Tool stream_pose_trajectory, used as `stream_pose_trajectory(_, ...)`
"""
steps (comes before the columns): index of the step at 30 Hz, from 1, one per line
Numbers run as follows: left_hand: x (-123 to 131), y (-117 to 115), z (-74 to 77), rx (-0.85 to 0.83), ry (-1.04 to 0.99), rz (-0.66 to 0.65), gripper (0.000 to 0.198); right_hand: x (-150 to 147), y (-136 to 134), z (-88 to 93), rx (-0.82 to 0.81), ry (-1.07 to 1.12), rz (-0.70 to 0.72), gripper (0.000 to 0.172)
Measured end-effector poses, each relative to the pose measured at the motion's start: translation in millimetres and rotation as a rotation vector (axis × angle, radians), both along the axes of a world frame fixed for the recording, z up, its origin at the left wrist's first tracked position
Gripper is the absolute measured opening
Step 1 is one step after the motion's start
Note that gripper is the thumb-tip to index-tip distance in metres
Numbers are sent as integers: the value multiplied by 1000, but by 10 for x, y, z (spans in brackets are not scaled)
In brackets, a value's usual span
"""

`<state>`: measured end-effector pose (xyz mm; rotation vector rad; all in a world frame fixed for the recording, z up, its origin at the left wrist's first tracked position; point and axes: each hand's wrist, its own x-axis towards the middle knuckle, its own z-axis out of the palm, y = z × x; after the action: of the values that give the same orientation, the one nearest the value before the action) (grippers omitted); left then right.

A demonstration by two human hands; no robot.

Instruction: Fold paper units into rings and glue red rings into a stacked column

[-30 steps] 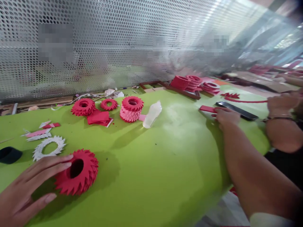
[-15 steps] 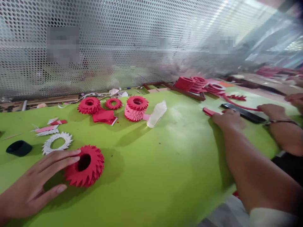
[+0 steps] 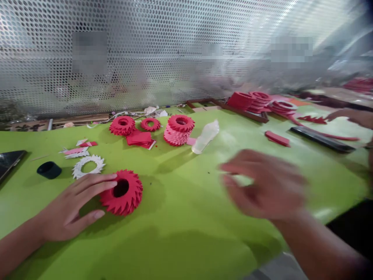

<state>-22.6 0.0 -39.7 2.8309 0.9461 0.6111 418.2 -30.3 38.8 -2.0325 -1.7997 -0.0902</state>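
My left hand (image 3: 77, 204) has its fingers stretched out, with the fingertips resting on the near-left rim of a red stack of toothed paper rings (image 3: 132, 198). Its thumb lies apart, beside the stack. Over the right part of the green table hovers my right hand (image 3: 266, 184), blurred by motion. Index finger and thumb curve toward each other there, and whether anything small is between them cannot be made out. Behind the left hand lies a white toothed ring (image 3: 100, 162). Beyond the right hand is a folded red strip (image 3: 277, 139).
A clear bottle (image 3: 206, 136) lies mid-table, beside a pink and red ring stack (image 3: 179, 132). Red paper pieces (image 3: 139, 138), a black cylinder (image 3: 49, 170) and a dark flat device (image 3: 10, 161) are farther left. Another person's hand (image 3: 351, 116) is near a long black object (image 3: 322, 140).
My right hand has left the folded red strip and come back toward me. The other person's hand has moved off the black object. The view has turned left; my left hand stays at the stack.
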Motion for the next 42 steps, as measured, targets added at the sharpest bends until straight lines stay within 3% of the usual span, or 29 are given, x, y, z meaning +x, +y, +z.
stream_pose_trajectory(2, -3, 29, 13, 11, 17, -14, 51, -585, 123, -37, -52, -43, 406, 26)
stream_pose_trajectory(4, -10, 57, 25, 20, 48, -53, 53, -1030, 443, -63, -82, -151, 642, 39)
stream_pose_trajectory(6, -9, 76, 28, 24, 68, -65, 54, -1283, 842, -117, -115, -294, 623, 51)
stream_pose_trajectory(9, 11, 89, 9, 30, 58, -66, 53, -1370, 1313, -277, -160, -373, 606, 63)
stream_pose_trajectory(13, 41, 98, -24, 27, 40, -81, 53, -1308, 1512, -505, -179, -423, 582, 57)
stream_pose_trajectory(19, 15, 75, -2, -10, 46, -78, 55, -1294, 1463, -553, -155, -431, 559, 60)
stream_pose_trajectory(22, 5, 36, 13, -4, 36, -39, 51, -1291, 1326, -446, -121, -416, 542, 65)
stream_pose_trajectory(26, 5, 0, 14, -7, 21, -19, 43, -1283, 981, -251, -110, -368, 609, 52)
stream_pose_trajectory(29, 13, -12, -3, -15, 8, 4, 43, -1271, 703, -131, -96, -139, 680, 47)
stream_pose_trajectory(32, 35, -32, -29, -57, -37, 83, 55, -1241, 505, -63, -137, 145, 785, 49)
stream_pose_trajectory(36, 82, -51, -32, -189, -94, 186, 81, -1225, 405, -79, -303, 269, 926, 85)
stream_pose_trajectory(38, 103, -38, -9, -290, -107, 219, 82, -1241, 411, -132, -367, 260, 988, 98)
stream_pose_trajectory(42, 114, 28, 45, -421, -120, 161, 72, -1281, 465, -254, -413, 261, 1048, 80)
